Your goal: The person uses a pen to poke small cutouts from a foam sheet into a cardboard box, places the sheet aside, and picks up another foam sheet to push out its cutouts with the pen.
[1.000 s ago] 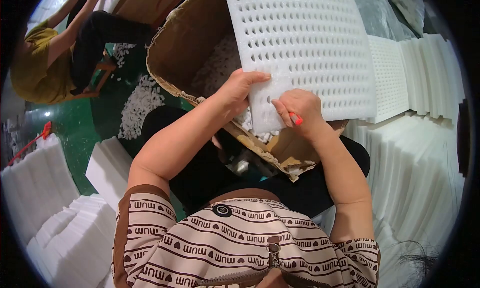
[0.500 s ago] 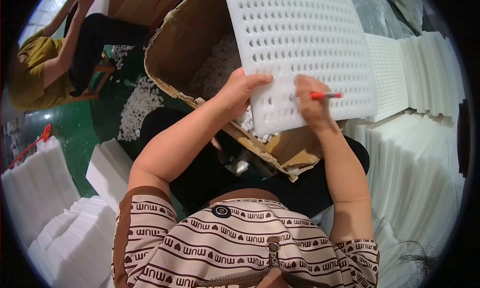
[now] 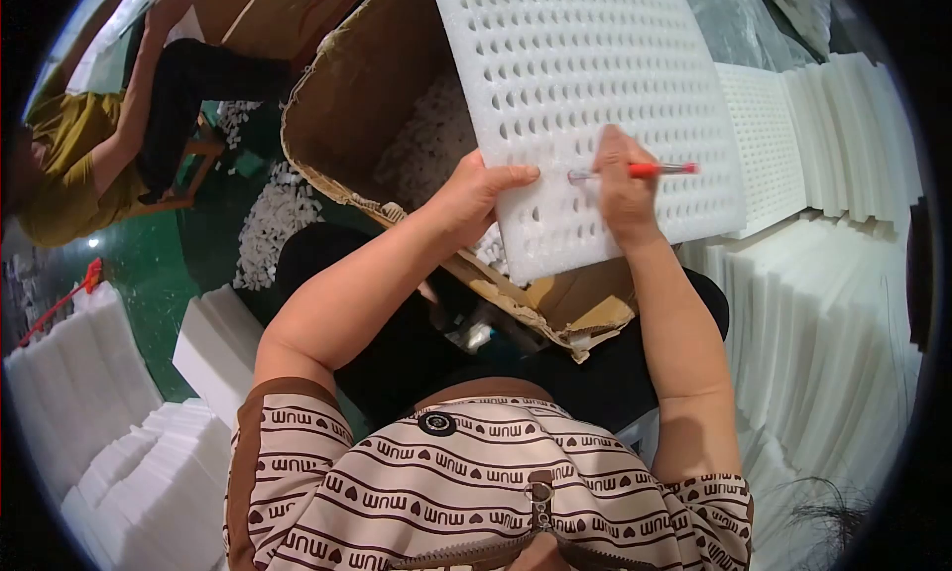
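A white foam sheet [image 3: 595, 65] with rows of holes is tilted over a worn cardboard box [image 3: 332, 105]. My left hand [image 3: 476, 196] grips the sheet's left edge, its thumb lying on top. A red pen-like tool [image 3: 654, 170] is held in my right hand [image 3: 627, 189], over the lower middle of the sheet; its thin tip points left, close to the surface. The fingers of that hand are slightly blurred. Small white foam pieces [image 3: 431, 140] lie inside the box under the sheet.
Stacks of white foam sheets stand at the right [image 3: 813, 313] and at the lower left [image 3: 84, 358]. Another perforated sheet [image 3: 762, 145] leans at the right. Foam scraps [image 3: 273, 224] lie on the green floor. At the upper left sits another person [image 3: 89, 145].
My right hand has moved up from the sheet's lower edge, and the tool now points left. The sheet has shifted slightly down and left. The other person's arms and body have moved.
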`<act>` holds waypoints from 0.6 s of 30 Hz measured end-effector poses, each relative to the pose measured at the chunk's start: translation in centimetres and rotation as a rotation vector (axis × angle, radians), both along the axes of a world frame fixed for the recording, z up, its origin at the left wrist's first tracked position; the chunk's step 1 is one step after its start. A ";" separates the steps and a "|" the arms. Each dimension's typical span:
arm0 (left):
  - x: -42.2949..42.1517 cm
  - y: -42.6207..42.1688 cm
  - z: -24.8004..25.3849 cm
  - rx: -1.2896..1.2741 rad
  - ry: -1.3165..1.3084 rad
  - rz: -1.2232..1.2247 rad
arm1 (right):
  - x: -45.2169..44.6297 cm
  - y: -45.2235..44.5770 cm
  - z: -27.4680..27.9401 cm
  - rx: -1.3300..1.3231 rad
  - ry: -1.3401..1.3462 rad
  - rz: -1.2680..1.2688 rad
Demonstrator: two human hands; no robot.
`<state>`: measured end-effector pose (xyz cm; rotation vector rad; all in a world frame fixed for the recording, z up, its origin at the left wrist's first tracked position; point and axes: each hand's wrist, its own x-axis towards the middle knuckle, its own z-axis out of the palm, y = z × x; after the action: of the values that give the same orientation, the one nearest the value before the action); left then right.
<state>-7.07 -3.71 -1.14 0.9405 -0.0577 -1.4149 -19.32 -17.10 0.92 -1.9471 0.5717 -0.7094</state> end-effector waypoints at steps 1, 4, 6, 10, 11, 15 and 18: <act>0.0 -0.1 0.1 -0.011 -0.006 0.004 | 0.1 -0.4 0.1 0.057 -0.057 -0.048; -0.4 -0.1 0.0 -0.033 -0.011 0.007 | -0.1 -1.1 0.0 0.238 -0.215 -0.202; -1.0 0.1 -0.1 -0.053 -0.056 -0.004 | 0.1 -0.7 -0.1 0.036 -0.129 -0.149; -1.5 0.3 -0.1 -0.117 -0.205 -0.030 | 0.6 0.1 0.1 -0.564 0.128 0.028; -1.3 0.2 -0.1 -0.098 -0.164 -0.036 | 0.6 0.1 0.3 -0.490 0.099 0.020; -0.4 0.2 0.1 -0.047 -0.048 -0.037 | 0.8 0.2 1.1 -0.201 -0.022 0.002; -0.7 0.3 -0.1 -0.103 -0.079 -0.038 | 0.7 0.3 1.4 0.020 -0.095 -0.012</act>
<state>-7.76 -3.42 -1.28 0.9135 -0.2066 -1.3957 -18.67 -16.75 2.28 -1.8824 0.5300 -0.7966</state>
